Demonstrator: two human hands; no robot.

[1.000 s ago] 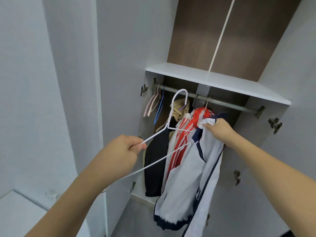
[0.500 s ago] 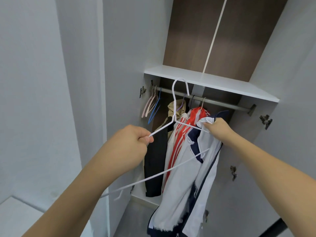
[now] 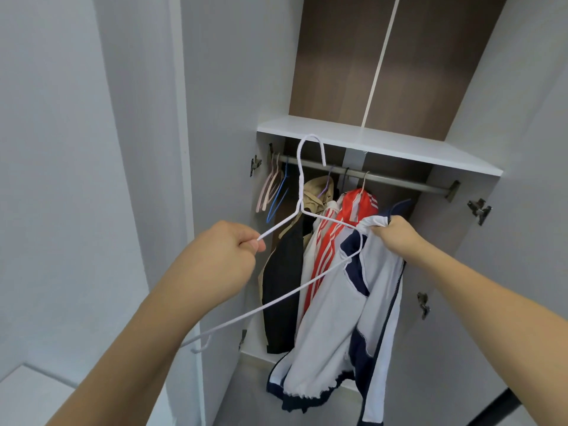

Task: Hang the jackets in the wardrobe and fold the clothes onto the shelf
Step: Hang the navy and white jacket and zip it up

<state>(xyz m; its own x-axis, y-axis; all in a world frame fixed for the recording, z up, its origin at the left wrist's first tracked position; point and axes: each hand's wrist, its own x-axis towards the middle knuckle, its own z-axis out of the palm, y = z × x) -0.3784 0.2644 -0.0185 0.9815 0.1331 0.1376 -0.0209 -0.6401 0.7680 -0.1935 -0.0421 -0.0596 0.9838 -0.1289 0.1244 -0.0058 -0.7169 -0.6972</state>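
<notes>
White wire hanger [image 3: 302,207] is gripped by L hand [image 3: 224,256], fingers curled round its left arm, thumb on top. Hook is up, in front of shelf [image 3: 378,142] edge and above rail [image 3: 396,179]; not on rail. Hanger's right arm is run into collar of white/navy jacket [image 3: 347,327]. Jacket's collar is bunched in R hand [image 3: 396,235], fist closed on fabric; rest of jacket is hung down loose in front of wardrobe opening, hem near bottom of view. Zip edge is seen along its right side.

On rail, L to R: pink hangers [image 3: 269,189] and blue hanger [image 3: 281,195], bare, at far left; then tan garment [image 3: 318,195], black garment [image 3: 282,290] below/in front of it, red/white striped jacket [image 3: 353,210]. Tan and black pieces may be one item, overlap is not clear. Held jacket is set just right of and partly over striped one.

Shelf is white, brown back panel [image 3: 338,56] above it. Door hinges [image 3: 479,209] are seen on open right door, one on left at [image 3: 255,164]. White surface [image 3: 27,395] is seen at bottom left.
</notes>
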